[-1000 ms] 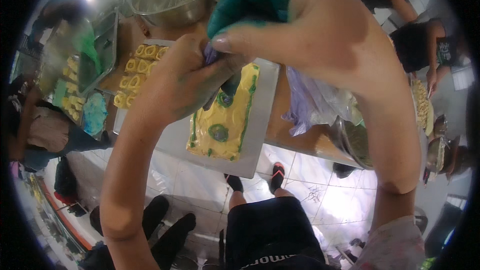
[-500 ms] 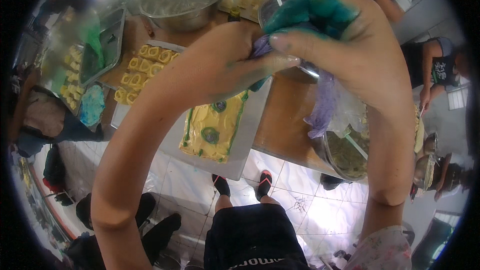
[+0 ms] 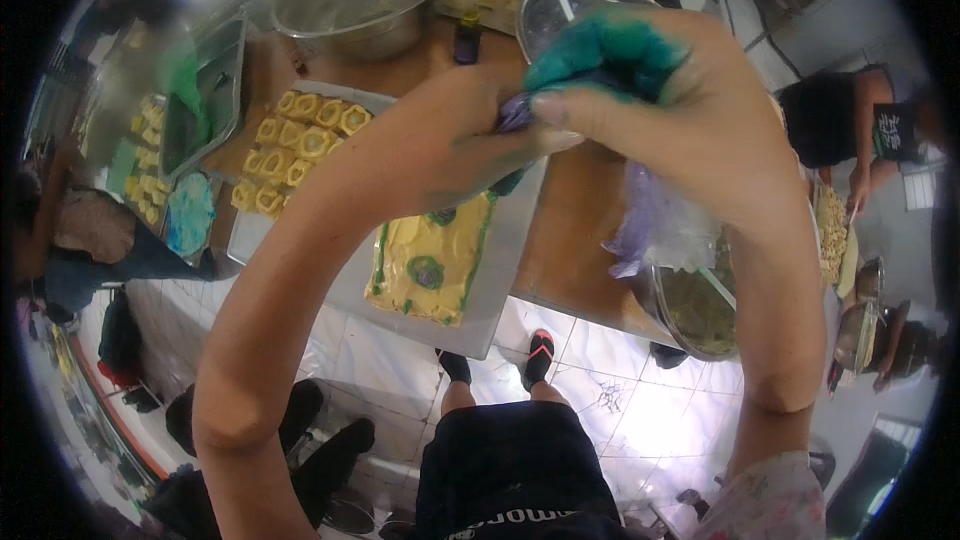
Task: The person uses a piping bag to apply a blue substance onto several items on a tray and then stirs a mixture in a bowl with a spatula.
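My left hand (image 3: 455, 140) and right hand (image 3: 665, 90) are raised together above the table, fingers closed on a clear plastic piping bag (image 3: 640, 225) smeared with purple icing. The bag's loose end hangs below my right hand, and its tip is hidden. Green-blue colour stains the fingers of my right hand, with fainter smudges on my left. Beneath my hands lies a rectangular cake (image 3: 425, 270) with yellow icing, green edging and purple-green rosettes. It rests on a pale tray (image 3: 505, 260), beside rows of small cakes (image 3: 300, 140) topped with yellow icing rings.
A large metal bowl (image 3: 360, 35) and a small dark bottle (image 3: 467, 38) stand at the back. Another bowl (image 3: 680, 325) with a spatula is at right. A dark tray (image 3: 225, 100) and blue-smeared plastic (image 3: 190, 210) lie left. Other people work around the table.
The view has shifted slightly. My hands stay together on the piping bag, a little lower relative to the back bowl, and the small bottle shows more fully. A person's arm at back right has moved mostly out of view.
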Action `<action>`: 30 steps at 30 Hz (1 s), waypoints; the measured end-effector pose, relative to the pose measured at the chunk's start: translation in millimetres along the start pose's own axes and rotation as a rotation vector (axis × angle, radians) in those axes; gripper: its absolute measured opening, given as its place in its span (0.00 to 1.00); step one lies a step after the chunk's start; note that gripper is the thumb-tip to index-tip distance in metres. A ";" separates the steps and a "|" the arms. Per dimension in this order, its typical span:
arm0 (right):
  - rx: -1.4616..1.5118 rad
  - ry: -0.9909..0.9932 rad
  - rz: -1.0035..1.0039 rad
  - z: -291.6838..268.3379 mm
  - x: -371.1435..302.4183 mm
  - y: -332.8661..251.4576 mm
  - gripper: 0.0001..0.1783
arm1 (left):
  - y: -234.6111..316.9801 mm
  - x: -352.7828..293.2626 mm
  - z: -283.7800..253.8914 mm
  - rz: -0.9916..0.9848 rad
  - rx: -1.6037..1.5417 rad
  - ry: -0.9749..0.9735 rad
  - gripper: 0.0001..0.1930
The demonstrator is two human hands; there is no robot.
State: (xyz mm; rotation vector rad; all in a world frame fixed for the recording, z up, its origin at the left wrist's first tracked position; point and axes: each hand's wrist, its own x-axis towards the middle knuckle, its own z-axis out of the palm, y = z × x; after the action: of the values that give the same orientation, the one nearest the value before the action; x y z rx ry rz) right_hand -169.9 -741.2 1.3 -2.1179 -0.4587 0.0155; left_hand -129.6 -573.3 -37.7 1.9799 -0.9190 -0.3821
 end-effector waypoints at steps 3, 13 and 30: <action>-0.026 0.032 0.022 3.0 -11.8 -3.7 0.06 | 9.7 -5.5 7.5 0.046 -0.117 0.047 0.17; -0.046 0.192 0.129 -25.1 -103.1 -50.0 0.11 | 88.6 -31.5 43.8 -0.352 -0.510 -0.406 0.11; -0.102 0.573 0.256 -151.7 -365.6 -58.1 0.10 | 230.8 25.4 221.8 0.300 -0.427 -0.574 0.31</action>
State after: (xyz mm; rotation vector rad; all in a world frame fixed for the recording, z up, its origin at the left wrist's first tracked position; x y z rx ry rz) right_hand -500.1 -955.2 73.6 -2.1459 0.1539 -0.4633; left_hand -345.9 -800.0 32.8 1.3305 -1.3391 -0.9159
